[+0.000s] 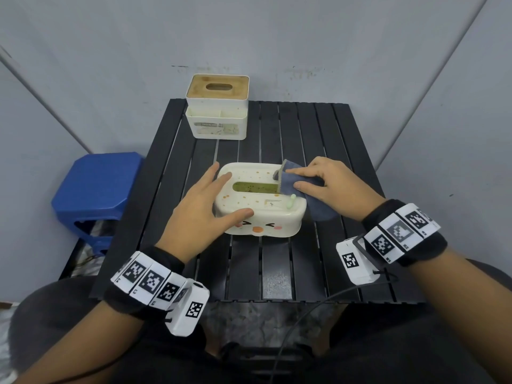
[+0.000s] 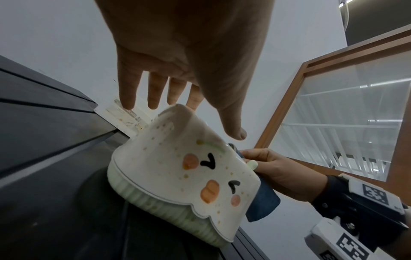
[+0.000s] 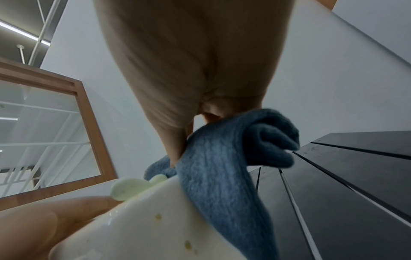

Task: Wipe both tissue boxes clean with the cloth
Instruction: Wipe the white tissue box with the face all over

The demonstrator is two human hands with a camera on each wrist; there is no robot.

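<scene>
Head view. We see the cartoon-faced tissue box (image 1: 260,200) lying at the middle of the slatted table (image 1: 327,128), its long axis and its slot running left to right, parallel to the near edge. The left hand (image 1: 202,209) braces the box's left end, fingers straight along the lid and thumb laid on the near rim, gripping nothing. The right hand (image 1: 329,187) presses the blue cloth (image 1: 304,189) onto the lid's right end with curled fingers; the unwiped lid therefore lies leftward of this hand, along the box's length. The wood-lidded tissue box (image 1: 217,106) stands at the far edge, near the far left corner, well apart from both hands.

Left wrist view. The left hand (image 2: 177,58) spreads flat-fingered above the cartoon-faced tissue box (image 2: 177,176); the right hand (image 2: 278,168) and blue cloth (image 2: 264,202) sit at the box's opposite end.

Right wrist view. The right hand (image 3: 191,70) grasps the blue cloth (image 3: 222,167), which drapes over the box's right end; the fingertips are hidden, so the pinch is probably thumb against forefinger.
</scene>
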